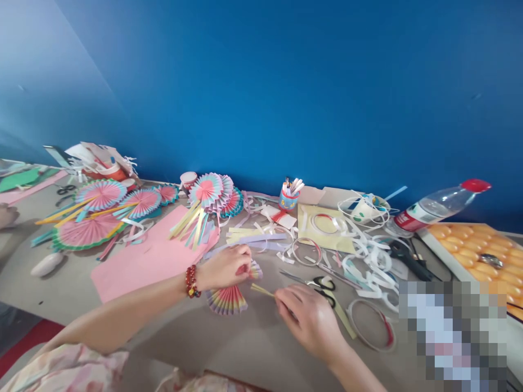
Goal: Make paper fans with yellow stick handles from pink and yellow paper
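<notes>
My left hand (227,268), with a red bead bracelet (191,281) at its wrist, is closed on a pleated paper fan (227,301). The fan is pink, yellow and lilac, partly spread, and its middle is hidden under my fingers. My right hand (308,318) pinches a thin folded yellow paper strip (262,290), whose free end points toward the fan. Black-handled scissors (322,283) lie just beyond my right hand. A flat yellow-green strip (345,320) rests beside its wrist.
Finished paper fans (104,228) and a pink sheet (141,258) lie left. A pen cup (289,197) stands by the blue wall. Tape rolls (371,325), curled white strips (370,272), a glue gun (411,261) and a water bottle (439,209) are right. Another person's hand (7,215) shows far left.
</notes>
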The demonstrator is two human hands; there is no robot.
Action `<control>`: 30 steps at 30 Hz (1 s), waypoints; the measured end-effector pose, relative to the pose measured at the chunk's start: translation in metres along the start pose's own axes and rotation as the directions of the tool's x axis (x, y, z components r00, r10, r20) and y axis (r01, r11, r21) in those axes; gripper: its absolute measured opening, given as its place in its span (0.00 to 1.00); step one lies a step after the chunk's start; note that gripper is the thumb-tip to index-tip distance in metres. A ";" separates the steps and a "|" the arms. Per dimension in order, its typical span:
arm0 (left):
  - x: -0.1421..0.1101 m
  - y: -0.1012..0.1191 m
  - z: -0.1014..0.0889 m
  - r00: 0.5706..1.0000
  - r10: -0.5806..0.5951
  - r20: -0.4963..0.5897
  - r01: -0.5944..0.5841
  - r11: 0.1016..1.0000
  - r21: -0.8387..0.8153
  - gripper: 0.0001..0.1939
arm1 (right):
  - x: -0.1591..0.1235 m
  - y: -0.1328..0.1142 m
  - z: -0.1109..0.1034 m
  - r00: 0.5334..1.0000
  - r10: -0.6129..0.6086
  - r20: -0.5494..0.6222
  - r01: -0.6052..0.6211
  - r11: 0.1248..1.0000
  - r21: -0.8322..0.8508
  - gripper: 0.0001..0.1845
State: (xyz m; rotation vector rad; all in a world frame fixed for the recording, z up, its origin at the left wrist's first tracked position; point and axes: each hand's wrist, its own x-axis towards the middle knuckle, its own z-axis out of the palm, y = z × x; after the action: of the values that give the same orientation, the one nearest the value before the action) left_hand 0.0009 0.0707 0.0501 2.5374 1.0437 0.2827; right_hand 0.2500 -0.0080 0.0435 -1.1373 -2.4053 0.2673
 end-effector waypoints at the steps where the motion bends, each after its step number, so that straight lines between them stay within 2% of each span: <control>1: -0.001 0.000 0.008 1.000 0.000 -0.007 0.000 1.000 -0.009 0.06 | -0.004 0.003 0.002 1.000 0.008 0.020 -0.008 1.000 -0.023 0.13; 4: -0.004 0.001 0.028 0.999 -0.012 -0.047 0.012 1.000 0.000 0.04 | -0.017 0.011 0.010 0.997 0.045 0.068 -0.039 0.995 -0.088 0.12; 7: -0.005 0.004 0.037 0.998 0.018 -0.064 -0.014 0.998 0.061 0.02 | -0.029 0.016 0.016 0.992 0.073 0.106 -0.059 0.989 -0.134 0.10; 11: -0.007 0.006 0.039 0.996 0.033 -0.081 -0.029 0.998 0.054 0.04 | -0.032 0.015 0.023 0.987 0.059 0.147 -0.033 0.985 -0.171 0.09; 18: -0.010 0.005 0.044 0.993 0.005 -0.115 -0.011 0.999 -0.052 0.05 | -0.020 0.010 0.032 0.993 0.037 0.113 -0.014 0.981 -0.195 0.09; 30: -0.010 0.003 0.045 0.992 0.005 -0.125 -0.013 0.998 -0.064 0.05 | -0.017 0.014 0.040 0.996 0.045 0.083 -0.026 0.977 -0.213 0.09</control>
State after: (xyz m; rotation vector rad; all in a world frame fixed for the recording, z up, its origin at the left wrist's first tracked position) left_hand 0.0102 0.0496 0.0095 2.4940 1.0514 0.4750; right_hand 0.2493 -0.0117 -0.0019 -1.2865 -2.5400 0.0741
